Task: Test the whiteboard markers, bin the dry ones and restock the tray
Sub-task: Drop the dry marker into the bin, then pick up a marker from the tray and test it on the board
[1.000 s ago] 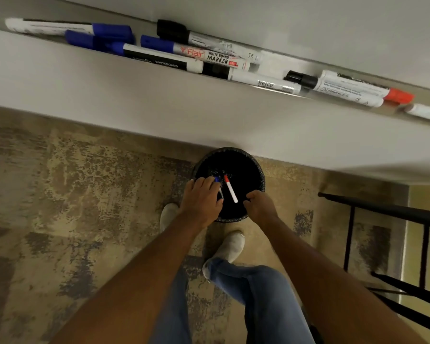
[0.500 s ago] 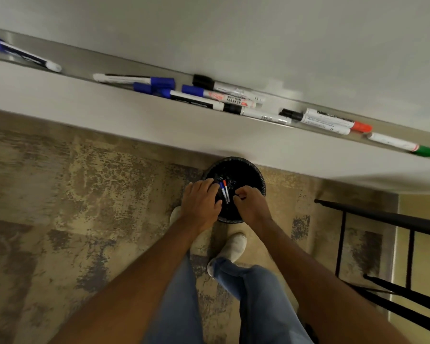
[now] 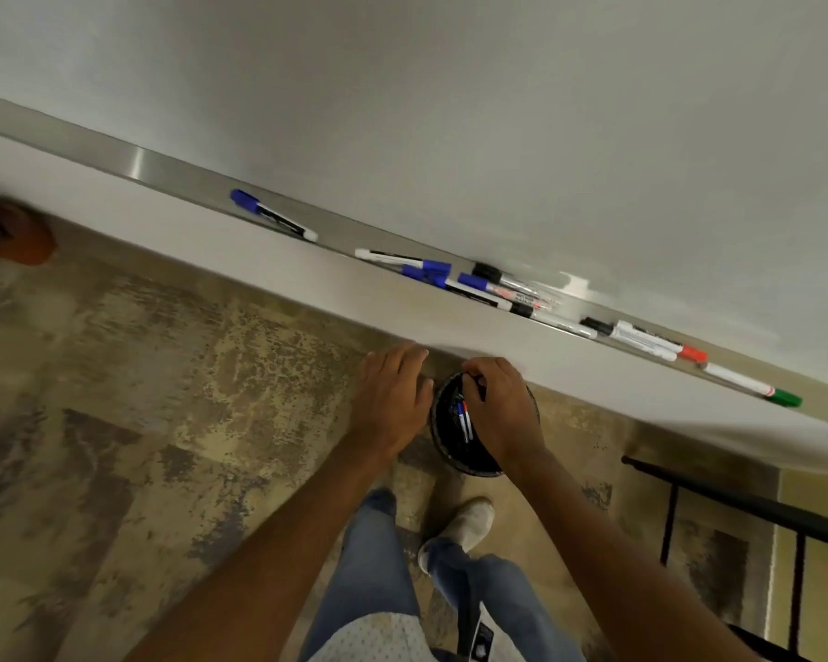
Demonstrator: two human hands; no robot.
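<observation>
A black round bin [image 3: 469, 458] stands on the floor by my feet, under the whiteboard. Two markers [image 3: 464, 419], one blue-capped and one red-capped, lie inside it. My right hand [image 3: 505, 413] hovers over the bin with its fingers curled, and I see nothing in them. To the left of the bin is my left hand [image 3: 389, 398], fingers straight, holding nothing. The metal tray [image 3: 139, 165] below the whiteboard carries a lone blue marker [image 3: 273, 216], a cluster of blue and black markers [image 3: 455, 281], a red-ended pair [image 3: 646, 337] and a green marker [image 3: 749, 386].
A black metal frame [image 3: 746, 506] stands at the right. A blurred orange-brown object [image 3: 15, 236] sits at the far left by the wall. The floor is a mottled carpet [image 3: 163, 398]. My white shoe [image 3: 472, 518] is just below the bin.
The view has swung left and tilted. My left hand has moved off the bin to its left side. My right hand has moved up over the bin's mouth.
</observation>
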